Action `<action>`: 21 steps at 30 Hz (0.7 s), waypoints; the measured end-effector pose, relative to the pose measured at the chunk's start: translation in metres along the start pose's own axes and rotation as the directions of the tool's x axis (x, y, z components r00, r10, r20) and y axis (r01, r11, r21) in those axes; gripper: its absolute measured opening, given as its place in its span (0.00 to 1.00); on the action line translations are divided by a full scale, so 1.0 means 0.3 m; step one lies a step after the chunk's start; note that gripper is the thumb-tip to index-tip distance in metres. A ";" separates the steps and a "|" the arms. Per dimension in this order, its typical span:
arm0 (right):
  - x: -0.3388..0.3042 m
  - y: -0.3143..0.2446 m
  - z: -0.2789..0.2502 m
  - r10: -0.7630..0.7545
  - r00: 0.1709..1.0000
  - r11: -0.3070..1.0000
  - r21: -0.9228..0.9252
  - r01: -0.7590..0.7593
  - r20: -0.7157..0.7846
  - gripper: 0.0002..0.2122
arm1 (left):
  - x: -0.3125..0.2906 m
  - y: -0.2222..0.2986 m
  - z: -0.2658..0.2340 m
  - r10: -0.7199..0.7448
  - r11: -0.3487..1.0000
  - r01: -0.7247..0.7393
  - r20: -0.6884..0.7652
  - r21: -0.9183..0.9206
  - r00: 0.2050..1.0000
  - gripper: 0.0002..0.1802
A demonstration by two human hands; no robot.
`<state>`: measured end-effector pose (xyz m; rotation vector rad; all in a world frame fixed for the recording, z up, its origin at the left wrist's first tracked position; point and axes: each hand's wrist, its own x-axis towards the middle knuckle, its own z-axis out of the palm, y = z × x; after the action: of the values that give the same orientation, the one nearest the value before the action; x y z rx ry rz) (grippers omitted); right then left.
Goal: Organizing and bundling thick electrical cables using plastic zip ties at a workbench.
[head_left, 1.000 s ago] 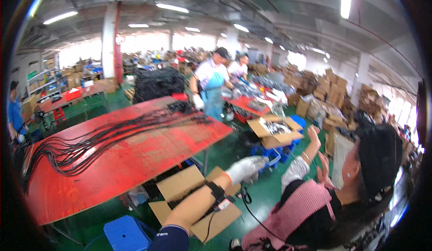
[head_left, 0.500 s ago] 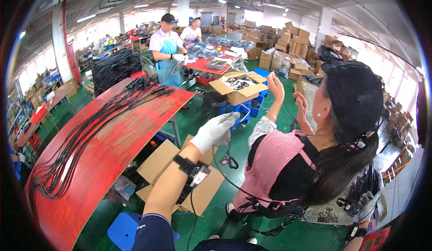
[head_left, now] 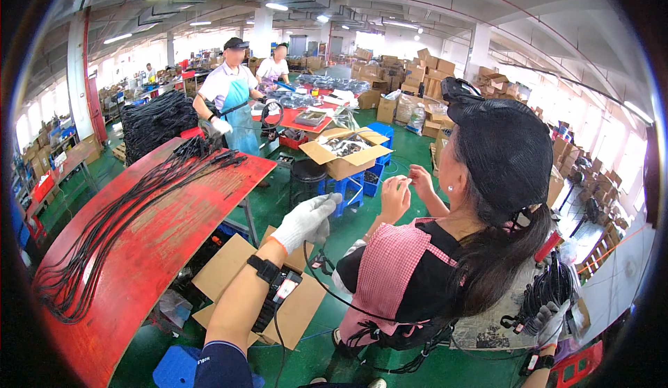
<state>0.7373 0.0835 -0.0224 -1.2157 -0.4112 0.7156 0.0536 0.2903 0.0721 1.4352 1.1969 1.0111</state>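
Note:
My left hand (head_left: 306, 222), in a white glove with grey fingertips, reaches forward at the middle with its fingers closed on a thin black cable (head_left: 342, 296). A small black connector (head_left: 320, 261) hangs below it, and the cable loops across in front of the co-worker. My right hand (head_left: 552, 327), gloved alike, is low at the far right. Its fingers are curled at the lower end of a coiled bundle of black cables (head_left: 548, 285); part of the grip is hidden. A strapped device (head_left: 282, 285) with a wire sits on my left wrist.
Close on my right stands a co-worker (head_left: 410, 270) in a pink checked apron and black cap, both hands raised. A red table (head_left: 174, 235) with long black cables lies left. Open cartons (head_left: 306, 311) stand below my left arm and ahead. Two people work at a farther table.
The view has turned right, and my left hand appears slightly lower and farther left. The co-worker's hands have come down and closer together. The person in blue now holds up a black cable loop.

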 end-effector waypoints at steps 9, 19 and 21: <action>0.037 -0.006 -0.017 0.041 0.998 0.995 -0.093 -0.037 0.047 0.33 | 0.112 0.023 -0.028 0.016 0.999 -0.016 -0.001 -0.030 1.000 0.23; -0.039 -0.043 0.071 -0.039 0.988 0.992 -0.122 0.021 -0.150 0.33 | 0.186 -0.007 -0.030 0.086 0.983 -0.087 -0.009 -0.161 0.996 0.23; -0.054 -0.061 0.091 -0.015 0.993 0.980 -0.200 -0.008 -0.114 0.33 | 0.164 -0.001 -0.028 0.146 0.987 -0.148 -0.036 -0.069 0.989 0.24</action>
<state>0.7133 0.0883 0.0047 -1.4384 -0.3963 0.6086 0.0538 0.3402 0.0740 1.4728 1.0782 1.1696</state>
